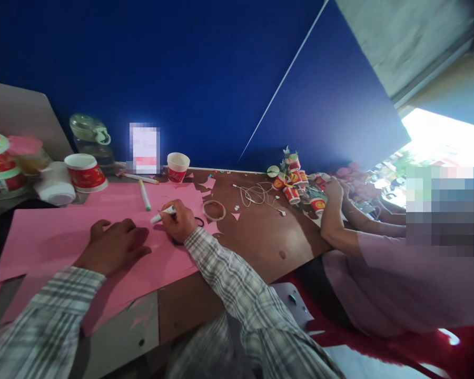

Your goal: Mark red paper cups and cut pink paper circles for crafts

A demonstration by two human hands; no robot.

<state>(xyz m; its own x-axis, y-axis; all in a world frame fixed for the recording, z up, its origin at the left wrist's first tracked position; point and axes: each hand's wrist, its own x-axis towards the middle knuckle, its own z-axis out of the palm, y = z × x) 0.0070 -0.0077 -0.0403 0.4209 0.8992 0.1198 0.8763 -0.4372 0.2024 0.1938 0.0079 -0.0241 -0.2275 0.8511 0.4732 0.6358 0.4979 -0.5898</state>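
Note:
Large pink paper sheets (pixel 63 226) lie overlapping on the brown table. My left hand (pixel 112 245) rests on the pink paper with its fingers spread and slightly bent, holding nothing. In my right hand (pixel 179 221) is a white marker (pixel 163 214), gripped between thumb and fingers, its end pointing left just over the paper. Beyond my hands a white marker with a green end (pixel 145 196) lies on the paper. Behind it is another marker (pixel 142 178) with an orange end. Part of a dark ring-shaped thing shows beside my right wrist.
Red paper cups (pixel 86 172), a glass jar (pixel 90 139) and a lit screen (pixel 144 148) stand behind the paper. Another cup (pixel 177 167), a tape ring (pixel 214 210), paper scraps and a white cable (pixel 256 195) lie rightward. A co-worker's hands (pixel 334 192) are near stacked cups (pixel 294 179).

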